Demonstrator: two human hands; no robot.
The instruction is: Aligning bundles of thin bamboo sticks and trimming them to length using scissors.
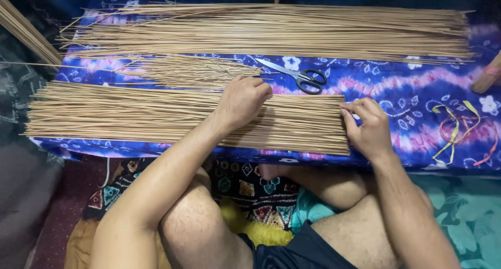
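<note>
- The near bundle (156,115) of thin tan sticks is lying on the blue patterned cloth (407,86), its long axis running left to right across the scene.
- The left hand (242,99) is resting on top of the near bundle, right of its middle, fingers curled down over the far edge; whether it is clamping any sticks cannot be told.
- The right hand (368,125) is sitting at the bundle's right end, fingers bent in a narrow pinch against the stick tips, palm facing left along the sticks.
- The sticks are therefore extending leftward from the right hand, and passing beneath the left hand; the right hand is the one nearer the cut ends.
- Black-handled scissors (297,75) are lying just beyond the bundle, between the two hands, blades pointing left.
- A small loose pile (193,70) is lying left of the scissors; a larger far bundle (271,31) is lying parallel behind it.
- Coloured bands (459,128) are lying on the cloth, right of the right hand.
</note>
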